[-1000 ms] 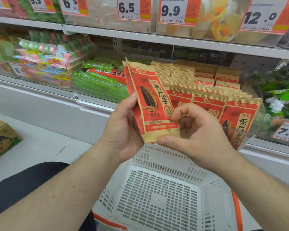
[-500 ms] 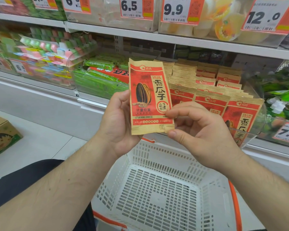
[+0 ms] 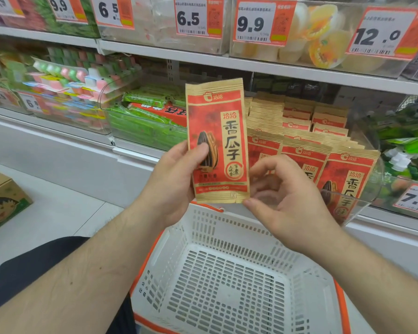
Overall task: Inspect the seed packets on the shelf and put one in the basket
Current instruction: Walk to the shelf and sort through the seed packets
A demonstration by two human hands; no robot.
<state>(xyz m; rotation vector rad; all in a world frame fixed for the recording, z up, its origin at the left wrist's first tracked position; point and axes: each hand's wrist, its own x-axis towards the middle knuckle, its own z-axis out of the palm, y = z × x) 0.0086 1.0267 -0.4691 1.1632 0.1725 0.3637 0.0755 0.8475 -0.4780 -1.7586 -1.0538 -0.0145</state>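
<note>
A red and tan sunflower seed packet [image 3: 217, 116] stands upright and face-on in front of the shelf. My left hand [image 3: 174, 184] grips its lower left edge, thumb across the printed seed. My right hand [image 3: 287, 208] hovers at the packet's lower right corner with loosely curled fingers; its thumb tip just meets the corner and it holds nothing. Several more seed packets [image 3: 304, 155] stand in rows in a clear shelf bin behind it. Directly below my hands sits the white slotted basket [image 3: 203, 227] with orange trim, with nothing in it.
Green snack bars [image 3: 143, 126] fill the bin to the left of the seeds, and pastel jelly cups [image 3: 65, 78] lie further left. Price tags hang on the upper shelf [image 3: 251, 66]. A cardboard box [image 3: 3, 201] stands on the floor at left.
The packet has turned upright and face-on and risen a little. My right hand has let go of its right edge and drawn slightly away, while my left hand keeps its grip.
</note>
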